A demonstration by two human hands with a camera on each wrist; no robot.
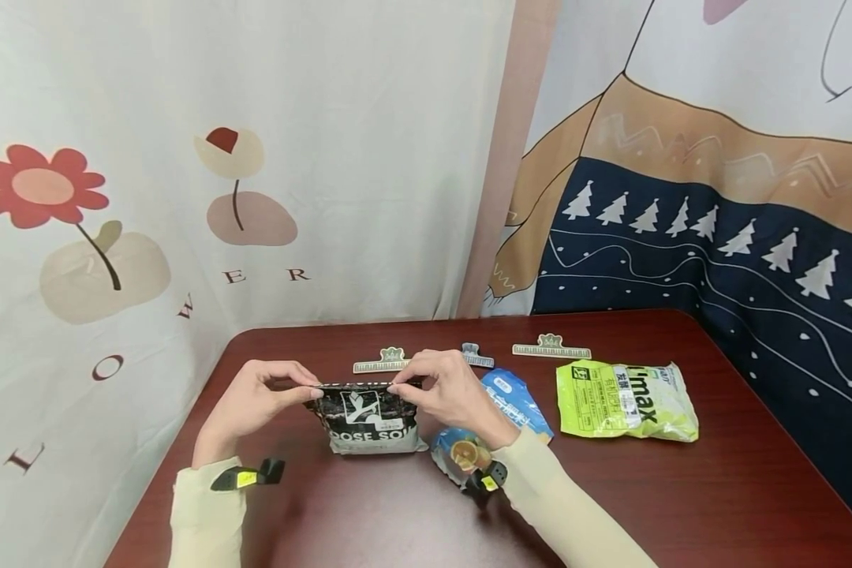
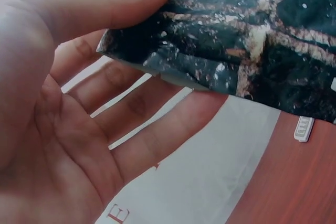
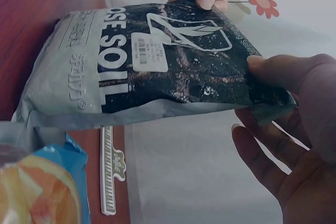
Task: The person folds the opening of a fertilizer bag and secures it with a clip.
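Note:
A black and grey bag of soil (image 1: 372, 422) stands upright at the middle of the table, its printed front facing me. My left hand (image 1: 270, 394) pinches its top left corner between thumb and fingers. At the top right, my right hand (image 1: 443, 390) pinches the same edge. The left wrist view shows the left thumb (image 2: 126, 3) on the dark top of the bag, with the fingers behind it. In the right wrist view the bag's barcode label (image 3: 149, 52) shows, and the right thumb (image 3: 275, 72) presses near the top edge.
Right of the soil bag lie a blue packet (image 1: 514, 398) and a packet with an orange-slice print (image 1: 463, 454), partly behind the right wrist. A lime-green bag (image 1: 628, 401) lies further right. Along the back are two pale wide clips (image 1: 551, 347) and a grey clip (image 1: 477, 355).

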